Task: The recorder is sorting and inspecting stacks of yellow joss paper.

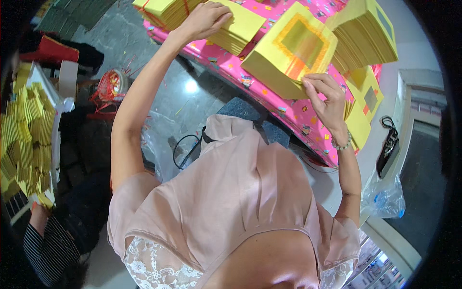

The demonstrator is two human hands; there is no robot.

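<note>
My left hand rests palm down on a low stack of yellow paper sheets at the top of the view, fingers curled over its edge. My right hand pinches the near corner of a thick stack of yellow sheets with a gold square and orange border. That stack lies tilted on the pink patterned table cover. A beaded bracelet sits on my right wrist.
More yellow paper stacks stand around: a tall fanned one at the right, a tied bundle at the top left, folded piles at the far left. A red string spool lies on the grey floor. A person in striped sleeves sits lower left.
</note>
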